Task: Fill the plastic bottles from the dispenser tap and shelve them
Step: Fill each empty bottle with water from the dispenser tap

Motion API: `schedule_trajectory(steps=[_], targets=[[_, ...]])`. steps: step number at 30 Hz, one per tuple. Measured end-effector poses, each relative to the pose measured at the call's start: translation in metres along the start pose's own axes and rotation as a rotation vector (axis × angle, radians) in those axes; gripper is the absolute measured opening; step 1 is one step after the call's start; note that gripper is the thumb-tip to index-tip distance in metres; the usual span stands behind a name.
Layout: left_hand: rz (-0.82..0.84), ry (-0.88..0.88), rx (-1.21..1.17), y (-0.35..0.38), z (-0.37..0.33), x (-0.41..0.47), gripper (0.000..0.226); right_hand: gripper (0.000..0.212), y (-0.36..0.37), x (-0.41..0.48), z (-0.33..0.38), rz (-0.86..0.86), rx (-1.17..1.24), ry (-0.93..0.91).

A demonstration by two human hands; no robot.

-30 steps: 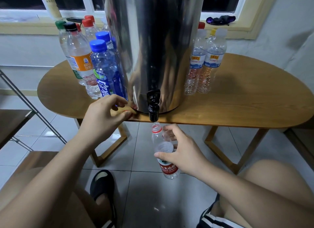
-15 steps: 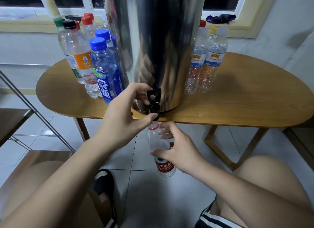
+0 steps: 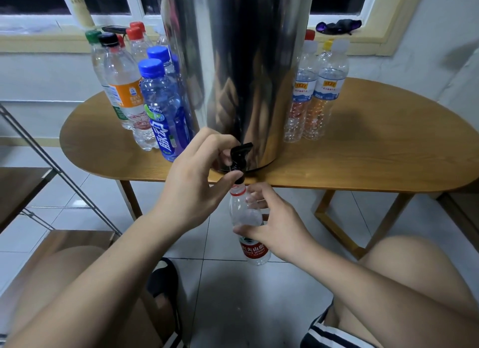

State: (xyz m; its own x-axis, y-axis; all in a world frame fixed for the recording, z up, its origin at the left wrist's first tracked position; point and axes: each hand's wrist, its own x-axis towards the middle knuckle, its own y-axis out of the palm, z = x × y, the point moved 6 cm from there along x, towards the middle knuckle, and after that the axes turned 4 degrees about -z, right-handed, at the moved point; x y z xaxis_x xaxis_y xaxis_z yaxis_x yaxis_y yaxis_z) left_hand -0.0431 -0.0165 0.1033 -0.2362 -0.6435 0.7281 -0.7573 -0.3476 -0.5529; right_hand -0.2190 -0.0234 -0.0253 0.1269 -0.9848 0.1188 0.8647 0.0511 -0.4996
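Nearest you, your right hand (image 3: 278,228) is clamped on the uncapped bottle (image 3: 255,250). Thumb and fingers wrap its upper body above the red label. You hold it upright below the table edge, so that its red-ringed mouth sits right under the spout. Gripping that high probably lets you steer the mouth more finely than a hold at the base would.

Just above, your left hand (image 3: 191,184) is closed on the black tap (image 3: 239,154). The fingers curl over the lever and the thumb is tucked against the spout beneath, a pinch that should let you work the lever. I cannot tell whether water is running, or how full the bottle is.

The tap juts from the foot of the steel dispenser (image 3: 246,62), which stands at the front edge of the wooden table (image 3: 375,153). That overhang is what leaves room for a bottle underneath.

Farther back, capped bottles flank the dispenser: a mixed cluster (image 3: 158,106) on its left and a smaller group (image 3: 317,96) on its right, within reach for later turns.

The rack (image 3: 18,189) stands at your left, handy for shelving.
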Motion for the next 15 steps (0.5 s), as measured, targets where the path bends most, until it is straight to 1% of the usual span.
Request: schedule_trajectory(steps=[9, 15], targets=[[-0.042, 0.069, 0.048, 0.0007, -0.0015, -0.0023, 0.046, 0.074, 0.0056, 0.0013, -0.0074, 0.032, -0.001, 0.035], [-0.055, 0.063, 0.028, 0.0003, -0.0003, -0.0025, 0.044, 0.075, 0.0073, 0.0023, -0.01, 0.035, 0.02, 0.07]])
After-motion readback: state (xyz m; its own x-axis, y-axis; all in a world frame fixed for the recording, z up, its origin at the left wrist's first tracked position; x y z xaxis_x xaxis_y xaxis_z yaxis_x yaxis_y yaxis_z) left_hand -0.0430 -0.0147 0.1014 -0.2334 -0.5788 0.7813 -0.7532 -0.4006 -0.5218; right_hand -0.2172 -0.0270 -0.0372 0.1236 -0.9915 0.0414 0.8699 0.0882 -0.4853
